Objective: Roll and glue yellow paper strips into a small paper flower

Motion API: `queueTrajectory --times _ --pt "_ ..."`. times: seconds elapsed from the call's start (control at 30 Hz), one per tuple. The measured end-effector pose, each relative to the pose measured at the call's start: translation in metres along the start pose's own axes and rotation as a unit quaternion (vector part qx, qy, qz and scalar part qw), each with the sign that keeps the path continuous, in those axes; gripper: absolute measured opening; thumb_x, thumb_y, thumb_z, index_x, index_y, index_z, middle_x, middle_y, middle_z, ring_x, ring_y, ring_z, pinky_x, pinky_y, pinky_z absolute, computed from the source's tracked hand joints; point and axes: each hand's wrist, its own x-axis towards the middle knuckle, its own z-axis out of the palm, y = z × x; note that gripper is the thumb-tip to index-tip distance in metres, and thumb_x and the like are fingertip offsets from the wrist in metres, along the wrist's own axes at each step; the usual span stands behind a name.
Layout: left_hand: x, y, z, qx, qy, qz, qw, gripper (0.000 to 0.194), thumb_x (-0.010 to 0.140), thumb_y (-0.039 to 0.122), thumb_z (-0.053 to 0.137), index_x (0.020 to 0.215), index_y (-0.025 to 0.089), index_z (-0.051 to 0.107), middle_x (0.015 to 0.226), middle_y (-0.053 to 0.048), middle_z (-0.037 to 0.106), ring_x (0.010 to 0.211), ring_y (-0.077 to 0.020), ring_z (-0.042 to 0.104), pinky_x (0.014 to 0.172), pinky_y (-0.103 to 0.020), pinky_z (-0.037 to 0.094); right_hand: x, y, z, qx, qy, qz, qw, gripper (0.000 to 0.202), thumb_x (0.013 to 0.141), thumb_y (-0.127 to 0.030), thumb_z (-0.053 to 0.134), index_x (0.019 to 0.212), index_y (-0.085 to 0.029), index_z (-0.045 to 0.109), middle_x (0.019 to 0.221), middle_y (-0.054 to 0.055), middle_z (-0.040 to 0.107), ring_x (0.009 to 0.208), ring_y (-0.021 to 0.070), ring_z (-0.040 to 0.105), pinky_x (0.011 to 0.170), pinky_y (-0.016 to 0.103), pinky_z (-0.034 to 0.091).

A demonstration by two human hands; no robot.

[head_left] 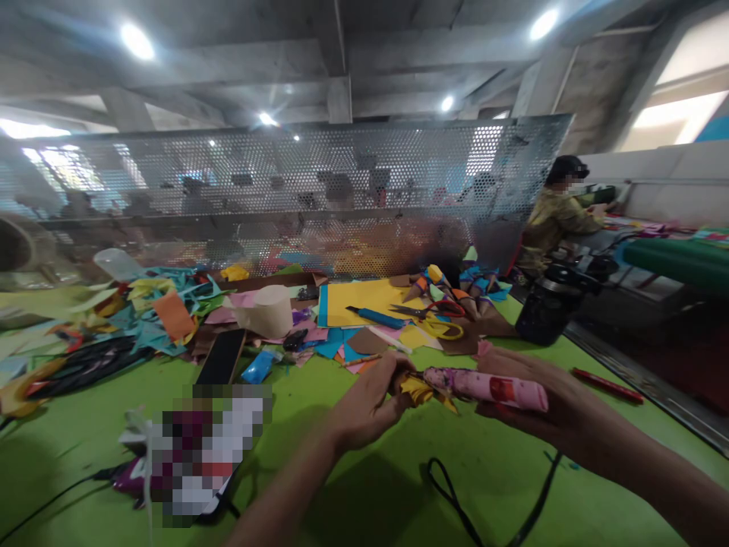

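Observation:
My left hand [373, 406] is closed on a small folded yellow paper piece [418, 389], partly hidden by the fingers and with some brown beside it. My right hand [532, 380] grips a pink glue tube [484, 386] with a red label and a smudged front end. The tube lies nearly level, its narrow dark tip pointing left at the yellow paper; I cannot tell whether they touch. Just beyond the hands lie yellow-handled scissors [441, 328], red-handled scissors [446, 308] and a blue utility knife [376, 317] on paper sheets.
Coloured paper scraps [142, 319] heap at the left, near a tape roll [265, 311] and a dark phone [221, 358]. Small paper cones [464, 292] cluster at the back. A dark flask [550, 304] and red pen [608, 385] stand right. A perforated metal screen [285, 197] rises behind; a person [561, 209] sits beyond.

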Motion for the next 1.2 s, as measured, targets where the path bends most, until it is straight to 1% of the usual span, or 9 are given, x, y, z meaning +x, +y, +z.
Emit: queueTrajectory --times 0.17,0.3,0.47,0.57,0.67,0.77,0.87,1.1,1.2 --pt "0.0 0.0 0.0 -0.007 0.002 -0.012 1.0 0.028 0.096 0.041 0.041 0.117 0.023 0.047 0.11 -0.005 0.055 0.099 -0.0215 0.053 0.087 -0.034 0.042 -0.004 0.005 0.0 0.015 -0.001 0.016 1.0 0.016 0.094 -0.04 0.053 0.083 -0.03 0.058 0.072 -0.003 0.066 0.069 0.0205 0.069 0.079 0.031 0.058" --pt "-0.001 0.0 -0.001 -0.008 0.005 -0.015 1.0 0.028 0.091 0.031 0.044 0.118 0.024 0.046 0.114 -0.005 0.055 0.103 -0.0223 0.052 0.089 -0.035 0.041 -0.009 0.007 0.0 0.042 -0.016 0.064 0.997 0.018 0.091 -0.043 0.058 0.081 -0.029 0.062 0.075 -0.001 0.069 0.07 0.0217 0.069 0.066 0.029 0.058" --pt "-0.001 0.001 -0.002 0.001 -0.003 -0.021 1.0 0.03 0.089 0.029 0.044 0.118 0.023 0.045 0.114 -0.006 0.054 0.103 -0.023 0.052 0.089 -0.037 0.041 -0.008 0.007 -0.001 0.107 -0.04 0.118 0.986 0.015 0.087 -0.043 0.063 0.089 -0.029 0.07 0.081 0.001 0.073 0.076 0.0235 0.07 0.06 0.029 0.056" --pt "0.0 0.003 -0.001 0.008 -0.009 -0.026 1.0 0.029 0.09 0.031 0.043 0.118 0.023 0.045 0.113 -0.006 0.054 0.102 -0.0228 0.052 0.089 -0.037 0.042 -0.005 0.006 0.001 0.121 -0.045 0.139 0.982 0.018 0.086 -0.044 0.063 0.081 -0.028 0.069 0.076 0.001 0.072 0.069 0.0232 0.068 0.058 0.03 0.054" --pt "0.0 0.002 0.0 0.018 -0.014 -0.028 0.999 0.028 0.093 0.035 0.042 0.118 0.023 0.045 0.113 -0.006 0.055 0.101 -0.0223 0.052 0.089 -0.037 0.042 -0.005 0.007 0.006 0.118 -0.033 0.143 0.982 0.023 0.086 -0.047 0.063 0.076 -0.027 0.066 0.072 0.0 0.068 0.065 0.0223 0.065 0.06 0.031 0.054" --pt "-0.001 0.001 0.001 0.028 -0.019 -0.023 0.999 0.028 0.096 0.04 0.04 0.118 0.023 0.044 0.113 -0.006 0.055 0.101 -0.0218 0.052 0.088 -0.036 0.042 -0.006 0.009 0.012 0.133 -0.024 0.135 0.982 0.022 0.087 -0.048 0.063 0.079 -0.027 0.064 0.074 -0.001 0.067 0.067 0.0219 0.064 0.063 0.031 0.054" --pt "-0.001 0.0 0.001 0.035 -0.016 -0.017 0.999 0.03 0.097 0.044 0.038 0.118 0.023 0.044 0.112 -0.006 0.055 0.099 -0.0214 0.052 0.087 -0.035 0.043 -0.006 0.01 0.016 0.143 -0.017 0.121 0.982 0.021 0.088 -0.048 0.062 0.08 -0.028 0.063 0.074 -0.001 0.067 0.067 0.0221 0.063 0.06 0.031 0.053" --pt "0.0 0.001 0.001 0.042 -0.017 -0.023 0.999 0.03 0.097 0.045 0.038 0.115 0.023 0.044 0.108 -0.005 0.055 0.096 -0.0211 0.052 0.085 -0.034 0.043 -0.003 0.013 0.016 0.145 -0.035 0.102 0.983 0.02 0.089 -0.044 0.061 0.079 -0.027 0.064 0.074 0.0 0.067 0.069 0.0227 0.064 0.062 0.033 0.053" --pt "0.0 0.0 0.001 0.038 -0.017 -0.027 0.999 0.032 0.097 0.047 0.036 0.116 0.023 0.045 0.11 -0.006 0.056 0.097 -0.0217 0.053 0.086 -0.035 0.044 -0.003 0.012 0.016 0.155 -0.024 0.107 0.982 0.019 0.089 -0.046 0.061 0.084 -0.028 0.067 0.077 0.001 0.069 0.071 0.0233 0.066 0.064 0.034 0.055"
